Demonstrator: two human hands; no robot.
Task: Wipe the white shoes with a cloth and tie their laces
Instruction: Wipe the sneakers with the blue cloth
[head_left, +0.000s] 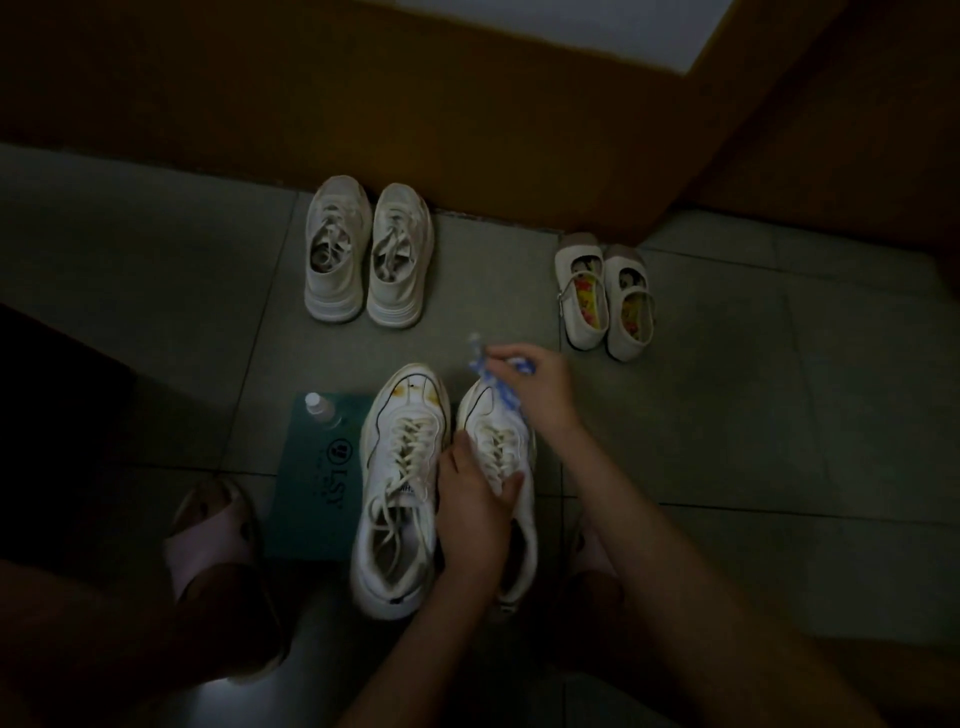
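Two white laced sneakers stand side by side on the tiled floor in front of me. The left sneaker (397, 483) has yellowish stains on its toe and loose laces. My left hand (475, 501) grips the right sneaker (493, 431) over its laces, thumb on the right side. My right hand (537, 387) holds a blue-and-white cloth (501, 395) against the toe of that right sneaker.
A teal box (317, 483) lies left of the sneakers with a small clear bottle (321, 408) on its far corner. Another white sneaker pair (369, 249) and a small strap-shoe pair (605, 296) stand by the brown wall. My slippered foot (213, 530) is at the left.
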